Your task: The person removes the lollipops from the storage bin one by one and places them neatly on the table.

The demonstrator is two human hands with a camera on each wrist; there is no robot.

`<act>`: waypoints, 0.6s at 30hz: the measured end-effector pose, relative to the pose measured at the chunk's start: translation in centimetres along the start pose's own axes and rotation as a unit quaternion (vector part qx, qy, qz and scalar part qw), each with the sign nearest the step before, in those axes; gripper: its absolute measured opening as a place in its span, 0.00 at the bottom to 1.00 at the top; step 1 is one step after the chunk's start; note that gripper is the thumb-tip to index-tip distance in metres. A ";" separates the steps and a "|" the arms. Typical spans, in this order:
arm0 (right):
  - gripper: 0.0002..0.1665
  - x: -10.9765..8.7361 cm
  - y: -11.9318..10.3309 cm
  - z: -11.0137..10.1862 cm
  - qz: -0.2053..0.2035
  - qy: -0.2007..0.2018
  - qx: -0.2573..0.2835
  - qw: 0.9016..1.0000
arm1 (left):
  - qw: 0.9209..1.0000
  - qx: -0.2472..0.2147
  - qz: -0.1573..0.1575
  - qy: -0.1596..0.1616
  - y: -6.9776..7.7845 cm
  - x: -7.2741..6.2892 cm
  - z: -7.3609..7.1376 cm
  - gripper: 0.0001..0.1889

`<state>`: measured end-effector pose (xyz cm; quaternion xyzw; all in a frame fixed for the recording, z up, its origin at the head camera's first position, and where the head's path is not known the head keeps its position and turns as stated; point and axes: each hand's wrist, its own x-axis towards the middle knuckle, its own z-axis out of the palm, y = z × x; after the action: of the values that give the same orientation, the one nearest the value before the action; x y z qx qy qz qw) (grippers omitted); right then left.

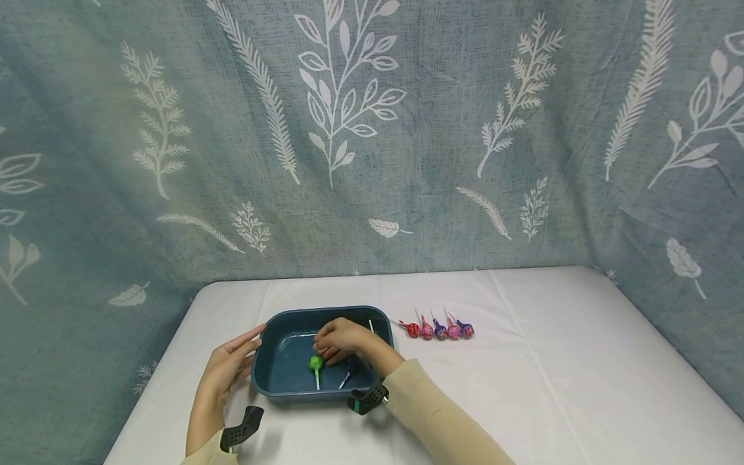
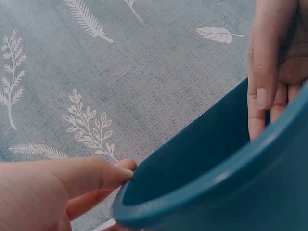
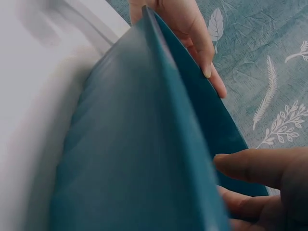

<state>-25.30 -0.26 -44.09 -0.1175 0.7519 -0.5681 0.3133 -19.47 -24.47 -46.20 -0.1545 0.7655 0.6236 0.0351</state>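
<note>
A dark teal plastic bin stands on the white-covered table. My left hand touches its left rim, the thumb and fingers mostly straight against the edge; the left wrist view shows the thumb tip at the rim. My right hand reaches inside the bin, fingers bent loosely downward above a green lollipop. Nothing shows between its thumb and fingers, though the bin wall partly hides the fingertips. Beside the green one lies a dark-wrapped lollipop. A white stick shows at the bin's right end.
Right of the bin, several lollipops lie side by side in a row, among them a red one, a pink one and a purple one. A blue-green leaf-patterned cloth hangs behind the white table.
</note>
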 end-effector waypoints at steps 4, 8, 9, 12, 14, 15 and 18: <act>0.12 0.0 0.0 0.3 -0.003 0.007 -0.009 1.000 | 1.000 -0.002 0.000 0.000 0.0 0.0 0.0 0.25; 0.12 0.1 0.1 0.5 -0.003 0.010 -0.014 1.000 | 1.000 -0.002 0.000 0.000 0.0 0.1 0.0 0.25; 0.12 0.1 0.1 0.6 -0.004 0.011 -0.013 1.000 | 1.000 -0.002 -0.001 0.000 0.0 0.1 0.0 0.25; 0.13 0.2 0.2 0.8 -0.008 0.015 -0.012 1.000 | 1.000 0.000 -0.001 0.001 0.0 0.1 0.0 0.25; 0.14 0.2 0.2 1.0 -0.014 0.018 -0.014 1.000 | 1.000 0.002 -0.001 0.001 0.0 0.0 0.0 0.25; 0.14 0.2 0.3 1.1 -0.016 0.020 -0.016 1.000 | 1.000 0.003 -0.001 0.001 0.0 0.0 0.0 0.25; 0.16 0.2 0.3 1.4 -0.024 0.025 -0.024 0.999 | 1.000 0.006 0.000 0.001 0.0 0.0 0.0 0.24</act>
<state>-24.58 -1.32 -44.67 -0.1291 0.7698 -0.5601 0.2775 -19.44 -24.49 -46.21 -0.1551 0.7690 0.6191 0.0355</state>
